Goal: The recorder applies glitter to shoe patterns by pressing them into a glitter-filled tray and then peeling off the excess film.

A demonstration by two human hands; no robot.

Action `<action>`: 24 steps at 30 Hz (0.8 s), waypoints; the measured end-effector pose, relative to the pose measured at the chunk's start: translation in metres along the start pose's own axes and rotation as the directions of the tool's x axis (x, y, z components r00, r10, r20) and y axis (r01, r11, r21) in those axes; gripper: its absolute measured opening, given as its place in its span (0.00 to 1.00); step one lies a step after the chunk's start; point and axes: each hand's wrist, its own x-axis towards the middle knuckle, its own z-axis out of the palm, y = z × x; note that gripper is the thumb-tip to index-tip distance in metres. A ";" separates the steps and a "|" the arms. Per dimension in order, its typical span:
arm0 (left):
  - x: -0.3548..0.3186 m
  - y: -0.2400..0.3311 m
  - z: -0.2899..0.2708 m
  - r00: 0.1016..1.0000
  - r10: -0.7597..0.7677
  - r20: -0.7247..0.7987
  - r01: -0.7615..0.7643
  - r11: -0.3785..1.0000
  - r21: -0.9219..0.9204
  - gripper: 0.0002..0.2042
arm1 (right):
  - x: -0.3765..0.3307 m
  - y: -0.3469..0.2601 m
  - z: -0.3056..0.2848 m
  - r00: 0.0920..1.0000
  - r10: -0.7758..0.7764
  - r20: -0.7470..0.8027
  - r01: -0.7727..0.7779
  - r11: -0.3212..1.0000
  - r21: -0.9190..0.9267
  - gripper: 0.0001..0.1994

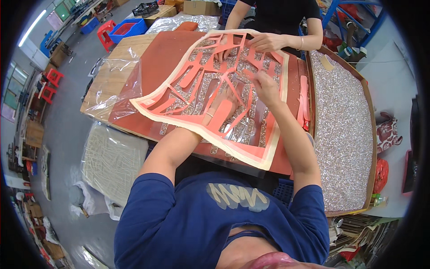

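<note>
In the head view, a coral-pink openwork sheet with a wavy cream border (179, 117) lies slantwise over a worktop with a red-brown surface (159, 56). Its near edge reaches toward the wearer's navy shirt (188, 201). Through its long, irregular openings show elongated, glittering silver-and-pink pieces (204, 89).

The left hand (228, 97) reaches in beneath the sheet's near-left border and is partly visible through the openings, with coral bands crossing over it; whether its fingers grasp anything cannot be told. The right hand (267, 89) is above the sheet, right of the left hand, its fingers bent and pinched together on a narrow coral strip of the sheet.

At the far edge stands a co-worker in a black top (282, 15). That person's one hand (267, 42) is at the sheet's far border, while the other (222, 51) reaches down among the coral strips.

Crinkled clear plastic film (118, 87) lies on the worktop's left part. Loose coral-pink strips (303, 98) lie to the right of the sheet, next to a large brown-rimmed panel of glittering silver material (342, 134). A pale, plastic-covered slab (114, 154) sits to the left, below the worktop.
</note>
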 end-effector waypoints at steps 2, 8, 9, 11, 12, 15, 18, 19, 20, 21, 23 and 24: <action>-0.001 0.001 0.005 1.000 0.000 0.006 0.000 1.000 -0.006 0.23 | -0.020 -0.008 -0.008 0.969 -0.154 0.195 0.174 0.981 -0.089 0.05; 0.004 0.014 0.019 1.000 0.004 0.013 -0.003 0.999 -0.033 0.23 | -0.090 -0.054 -0.095 0.801 0.064 0.595 0.073 0.976 -0.204 0.31; 0.004 0.016 0.021 1.000 0.004 0.015 -0.003 0.999 -0.036 0.23 | -0.097 -0.057 -0.104 0.739 0.052 0.672 0.126 0.969 -0.214 0.35; 0.003 0.023 0.026 1.000 0.008 0.024 -0.007 0.999 -0.043 0.24 | -0.109 -0.059 -0.118 0.705 0.082 0.704 0.192 0.934 -0.301 0.38; 0.002 0.025 0.028 1.000 0.007 0.029 -0.005 0.999 -0.043 0.24 | -0.113 -0.060 -0.121 0.677 0.103 0.729 0.264 0.890 -0.370 0.40; 0.001 0.029 0.031 0.999 -0.007 0.032 0.008 0.999 -0.036 0.24 | -0.116 -0.064 -0.117 0.726 0.034 0.687 0.261 0.911 -0.320 0.32; 0.002 0.028 0.029 0.999 -0.028 0.031 0.029 0.999 -0.014 0.24 | -0.111 -0.059 -0.112 0.822 -0.090 0.563 0.249 0.945 -0.213 0.24; 0.001 0.025 0.028 0.999 -0.037 0.031 0.037 0.999 0.001 0.24 | -0.107 -0.057 -0.108 0.878 -0.140 0.458 0.228 0.964 -0.141 0.21; 0.001 0.023 0.026 0.999 -0.044 0.030 0.044 0.999 0.015 0.24 | -0.095 -0.065 -0.109 0.920 -0.220 0.325 0.287 0.942 -0.173 0.18; 0.001 0.021 0.025 0.998 -0.051 0.030 0.050 0.998 0.030 0.25 | -0.088 -0.063 -0.112 0.954 -0.226 0.196 0.256 0.956 -0.145 0.17; 0.004 0.020 0.023 0.998 -0.054 0.032 0.052 0.997 0.054 0.25 | -0.079 -0.067 -0.119 0.981 -0.195 -0.023 0.190 0.973 -0.133 0.16; 0.005 0.020 0.022 0.998 -0.054 0.033 0.051 0.996 0.067 0.25 | -0.076 -0.070 -0.121 0.979 -0.170 -0.109 0.153 0.977 -0.147 0.16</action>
